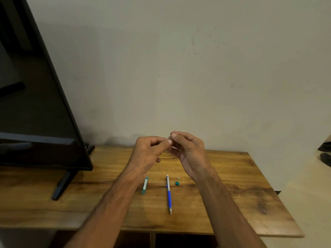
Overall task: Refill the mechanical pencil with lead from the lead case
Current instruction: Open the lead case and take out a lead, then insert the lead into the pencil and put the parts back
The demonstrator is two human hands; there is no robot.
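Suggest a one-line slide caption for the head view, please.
Both hands pinch a thin lead above the mechanical pencil and lead case.

Blue-and-white pencil [169, 193], teal lead case [145, 185], brown wood-grain table [232, 185].

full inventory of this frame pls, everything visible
mechanical pencil: 1, blue and silver, flat on table, centre, tip toward the person
lead case: 1, green, on table left of pencil
case cap: 1, small, green, on table right of pencil
small pale piece: 1, whitish, just behind cap; too small to identify
lead: thin dark sliver above right fingertips, count unclear
table: 1, wood grain
monitor: 1, black, on stand, table's left
wall: beige, scuffed
left hand: raised above table, thumb meeting right hand
right hand: raised, pinch grip on lead
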